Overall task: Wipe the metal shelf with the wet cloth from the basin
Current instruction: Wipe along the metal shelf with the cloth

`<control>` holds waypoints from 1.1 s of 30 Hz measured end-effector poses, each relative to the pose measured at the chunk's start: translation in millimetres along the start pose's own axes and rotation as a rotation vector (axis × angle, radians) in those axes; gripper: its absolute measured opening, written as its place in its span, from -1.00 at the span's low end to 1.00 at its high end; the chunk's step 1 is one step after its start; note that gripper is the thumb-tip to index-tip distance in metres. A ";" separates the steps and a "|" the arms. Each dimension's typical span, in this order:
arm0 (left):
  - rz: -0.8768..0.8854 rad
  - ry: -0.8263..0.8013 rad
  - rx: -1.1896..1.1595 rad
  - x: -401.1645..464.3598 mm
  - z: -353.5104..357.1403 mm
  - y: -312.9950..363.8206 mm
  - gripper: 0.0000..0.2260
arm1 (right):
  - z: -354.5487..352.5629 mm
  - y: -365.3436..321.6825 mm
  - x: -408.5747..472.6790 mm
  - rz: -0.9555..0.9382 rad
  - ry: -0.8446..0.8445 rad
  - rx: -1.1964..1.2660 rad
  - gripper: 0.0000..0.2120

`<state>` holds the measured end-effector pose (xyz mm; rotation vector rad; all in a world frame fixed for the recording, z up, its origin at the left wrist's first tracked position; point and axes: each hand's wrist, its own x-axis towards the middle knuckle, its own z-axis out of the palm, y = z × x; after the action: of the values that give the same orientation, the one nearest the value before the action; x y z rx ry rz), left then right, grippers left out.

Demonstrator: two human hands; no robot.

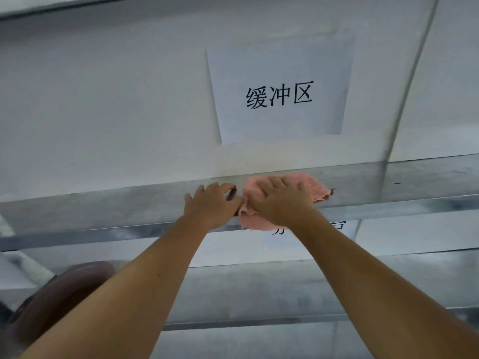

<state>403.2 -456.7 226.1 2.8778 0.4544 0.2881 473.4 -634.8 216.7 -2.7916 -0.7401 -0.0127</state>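
Both your forearms reach up: right hand (283, 200) lies flat, grip open, pressing the pink cloth (315, 189) onto the metal shelf (129, 203) for wiping; left hand (211, 204), fingers loosely spread, steadies beside it.

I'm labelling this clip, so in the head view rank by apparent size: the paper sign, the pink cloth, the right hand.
1. paper sign, clearly largest.
2 and 3. pink cloth and right hand look alike; the hand covers much of the cloth, so no ranking.
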 end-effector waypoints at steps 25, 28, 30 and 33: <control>0.060 -0.033 -0.010 28.5 20.4 47.0 -0.45 | -10.8 68.8 -15.0 -0.132 -0.047 -0.156 0.00; 0.073 -0.023 -0.011 28.7 20.9 48.0 -0.40 | -16.1 69.6 -7.6 -0.095 -0.069 -0.104 -0.09; 0.065 -0.032 -0.017 28.6 20.4 47.6 -0.36 | -24.3 65.1 10.1 -0.078 -0.102 -0.096 -0.08; 0.057 -0.039 -0.028 27.1 21.0 46.6 -0.35 | -25.7 62.2 16.6 -0.076 -0.114 -0.112 0.23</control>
<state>446.3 -495.0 221.4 2.8671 0.3597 0.2452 519.7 -685.2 227.8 -2.8879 -0.8985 0.0948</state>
